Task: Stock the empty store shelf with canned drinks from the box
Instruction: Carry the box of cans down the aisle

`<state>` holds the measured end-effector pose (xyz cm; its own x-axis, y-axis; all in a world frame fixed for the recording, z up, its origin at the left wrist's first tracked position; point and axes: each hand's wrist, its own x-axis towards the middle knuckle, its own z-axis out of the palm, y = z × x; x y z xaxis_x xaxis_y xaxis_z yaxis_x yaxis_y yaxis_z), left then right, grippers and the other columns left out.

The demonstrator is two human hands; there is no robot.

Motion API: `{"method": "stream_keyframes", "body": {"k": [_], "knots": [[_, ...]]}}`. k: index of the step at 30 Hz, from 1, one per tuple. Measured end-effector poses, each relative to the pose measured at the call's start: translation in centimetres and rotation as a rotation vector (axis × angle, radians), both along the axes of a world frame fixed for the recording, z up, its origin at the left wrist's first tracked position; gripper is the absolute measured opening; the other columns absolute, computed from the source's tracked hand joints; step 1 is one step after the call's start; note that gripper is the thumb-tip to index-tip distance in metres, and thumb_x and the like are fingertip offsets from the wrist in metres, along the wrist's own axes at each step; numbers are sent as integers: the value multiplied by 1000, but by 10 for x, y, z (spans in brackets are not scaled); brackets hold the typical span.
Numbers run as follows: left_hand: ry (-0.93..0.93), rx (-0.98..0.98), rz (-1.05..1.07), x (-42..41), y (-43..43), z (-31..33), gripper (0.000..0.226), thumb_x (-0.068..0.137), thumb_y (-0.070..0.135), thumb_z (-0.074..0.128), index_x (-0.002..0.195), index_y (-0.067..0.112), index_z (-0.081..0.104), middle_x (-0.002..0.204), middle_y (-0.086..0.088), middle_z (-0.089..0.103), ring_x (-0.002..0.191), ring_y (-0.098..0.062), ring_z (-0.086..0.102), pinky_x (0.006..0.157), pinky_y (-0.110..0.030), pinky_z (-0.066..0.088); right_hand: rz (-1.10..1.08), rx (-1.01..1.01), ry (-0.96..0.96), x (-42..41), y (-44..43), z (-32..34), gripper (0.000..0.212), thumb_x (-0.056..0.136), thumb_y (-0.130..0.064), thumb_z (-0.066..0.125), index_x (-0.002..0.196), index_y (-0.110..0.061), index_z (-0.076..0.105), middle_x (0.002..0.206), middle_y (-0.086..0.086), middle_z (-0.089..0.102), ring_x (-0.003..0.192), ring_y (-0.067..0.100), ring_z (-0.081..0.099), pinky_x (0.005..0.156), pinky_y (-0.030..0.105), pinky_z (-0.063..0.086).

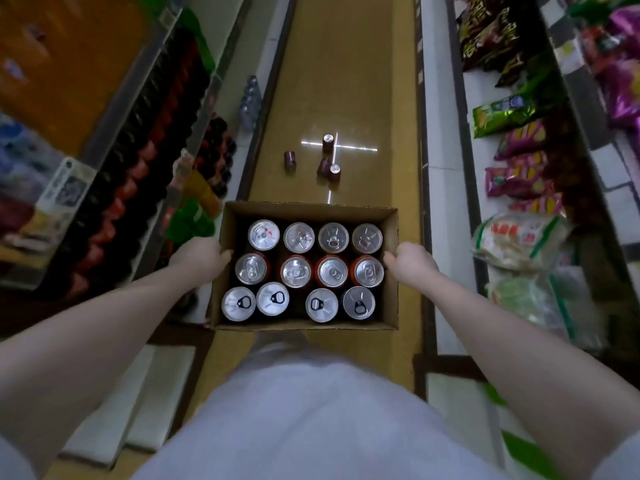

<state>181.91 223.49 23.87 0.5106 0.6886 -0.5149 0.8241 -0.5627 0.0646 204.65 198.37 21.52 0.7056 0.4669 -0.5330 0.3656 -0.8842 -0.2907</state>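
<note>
The open brown cardboard box (308,206) hangs at centre, carried level above the tan aisle floor (363,81). It holds twelve silver-topped drink cans (296,271) upright in three rows. The left hand (202,256) at nine o'clock and the right hand (410,261) at three o'clock clamp its side walls, thumbs hooked over the rim. Four dark cans (290,161) sit loose on the floor at twelve o'clock. Stocking looks unstarted, with every boxed can left to shelve.

Aisle floor (349,81) was tan and glossy. Four dark cans sat directly on it. Far can (328,142) stood upright and toppled can (290,161) lay to its left. Tilted can (323,167) touched upright near can (335,173). Left shelf (131,84) carried red-capped bottles (138,174); right shelf (450,220) carried snack bags (516,178).
</note>
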Motion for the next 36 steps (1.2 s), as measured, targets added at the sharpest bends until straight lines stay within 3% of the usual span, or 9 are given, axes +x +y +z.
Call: {"method": "stream_keyframes", "body": {"k": [5, 8, 11, 19, 24, 28, 32, 36], "knots": [[4, 2, -99, 121, 77, -12, 38, 97, 33, 41, 78, 3, 53, 84, -16, 60, 85, -32, 58, 64, -30, 40, -17, -25, -1, 109, 67, -1, 36, 96, -32, 39, 65, -15, 43, 68, 1, 46, 77, 25, 52, 54, 27, 35], [12, -14, -141, 199, 122, -27, 34, 97, 35, 41, 77, 8, 48, 76, -7, 53, 79, -27, 54, 64, -30, 40, -89, -40, 17, 170, 100, -12, 30, 96, -31, 39, 78, -10, 50, 70, 2, 47, 78, 25, 53, 62, 29, 40], [17, 1, -182, 278, 164, -31, 35, 97, 37, 41, 80, 8, 49, 85, -11, 58, 79, -27, 55, 63, -30, 42, -162, -48, 5, 231, 131, -9, 27, 96, -30, 39, 83, -9, 50, 77, 5, 50, 80, 26, 52, 66, 30, 41], [26, -17, -238, 451, 229, -22, 37, 96, 36, 43, 86, 3, 56, 82, -12, 56, 76, -28, 54, 63, -31, 43, -220, -77, -22, 381, 180, -1, 28, 97, -31, 39, 90, -9, 54, 89, 9, 53, 80, 26, 50, 65, 28, 37], [47, -17, -202, 546, 249, -24, 37, 96, 36, 43, 73, 8, 48, 78, -9, 54, 74, -26, 53, 63, -32, 41, -136, -82, -23, 495, 210, -12, 34, 96, -30, 39, 102, -3, 59, 94, 11, 52, 80, 26, 46, 68, 28, 36], [60, -8, -146, 610, 259, -20, 37, 96, 35, 43, 78, 4, 53, 67, -4, 48, 72, -25, 52, 61, -31, 39, -98, -86, -2, 572, 229, -19, 26, 96, -31, 38, 86, -10, 51, 95, 12, 56, 79, 27, 47, 66, 28, 36], [68, -9, -123, 675, 276, -23, 33, 96, 34, 43, 80, 6, 49, 79, -9, 52, 75, -25, 51, 65, -33, 40, -50, -91, -8, 647, 256, -14, 30, 96, -29, 38, 95, -6, 57, 89, 10, 51, 80, 27, 49, 65, 29, 36], [73, -34, -100, 739, 305, -26, 29, 96, 34, 43, 84, 8, 49, 84, -9, 52, 77, -25, 51, 67, -32, 41, -4, -113, -13, 715, 288, -17, 33, 96, -31, 38, 101, -5, 59, 103, 14, 60, 89, 30, 55, 68, 29, 38]]}}
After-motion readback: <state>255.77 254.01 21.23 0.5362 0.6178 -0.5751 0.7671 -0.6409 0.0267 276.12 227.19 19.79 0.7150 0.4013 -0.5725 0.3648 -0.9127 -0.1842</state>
